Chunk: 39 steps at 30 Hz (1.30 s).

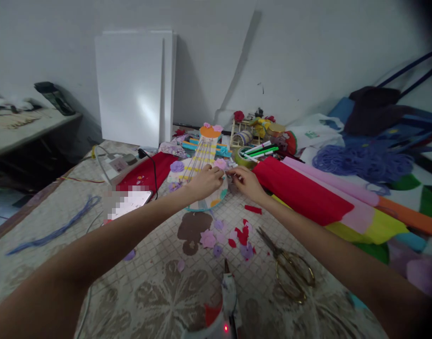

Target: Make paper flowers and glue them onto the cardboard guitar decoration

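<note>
A small craft guitar [210, 149], with a yellow-striped white neck, an orange head, strings and paper flowers, lies on the cloth-covered table. My left hand [207, 181] reaches over its body, fingers bent together by the right edge, under a pink paper flower [220, 163]. Just right of it, my right hand [247, 181] has thumb and forefinger pinched close to the left fingertips. What either hand holds is too small or hidden to name. Nearer me lie cut paper petals [207, 238], gold-handled scissors [289, 268] and a glue gun [230, 294] with a red light lit.
Crepe paper rolls [304, 188] lie at the right, below a bundle of purple yarn [360, 162]. Markers [260, 150] stand behind my right hand. A phone [134, 203] and purple strands [56, 233] lie left. White boards [131, 89] lean against the wall.
</note>
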Motion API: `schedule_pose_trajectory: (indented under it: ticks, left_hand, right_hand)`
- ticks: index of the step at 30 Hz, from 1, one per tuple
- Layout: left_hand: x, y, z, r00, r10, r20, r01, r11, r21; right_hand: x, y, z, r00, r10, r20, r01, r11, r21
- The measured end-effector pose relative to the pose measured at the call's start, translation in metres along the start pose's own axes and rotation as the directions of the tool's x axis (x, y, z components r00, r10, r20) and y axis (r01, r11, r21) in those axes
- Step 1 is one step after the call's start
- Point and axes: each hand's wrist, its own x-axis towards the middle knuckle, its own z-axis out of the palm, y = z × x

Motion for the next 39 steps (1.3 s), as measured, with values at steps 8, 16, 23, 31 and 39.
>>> schedule_pose_trajectory:
  ticks: [8, 16, 23, 31, 39]
  left_hand:
    - [0.000, -0.006, 0.000, 1.000, -0.002, 0.029, 0.005, 0.995, -0.102]
    - [-0.001, -0.009, 0.002, 0.999, 0.024, 0.029, -0.022, 0.996, -0.088]
    - [-0.001, -0.011, 0.001, 0.994, 0.106, 0.004, -0.106, 0.994, -0.020]
    - [0.003, -0.008, -0.003, 0.981, 0.195, -0.004, -0.195, 0.978, 0.071]
    - [0.012, -0.004, -0.002, 0.979, 0.203, 0.031, -0.203, 0.979, -0.021]
  right_hand:
    - [-0.010, -0.009, -0.002, 0.999, 0.032, 0.005, -0.031, 0.995, -0.093]
    - [0.013, -0.003, 0.008, 0.984, 0.176, 0.012, -0.173, 0.979, -0.105]
    - [0.021, -0.001, 0.007, 0.983, 0.172, 0.065, -0.169, 0.984, -0.055]
    - [-0.008, -0.034, -0.018, 0.967, 0.252, 0.046, -0.256, 0.963, 0.088]
    - [-0.138, -0.154, -0.066, 0.915, 0.272, 0.297, -0.304, 0.950, 0.067]
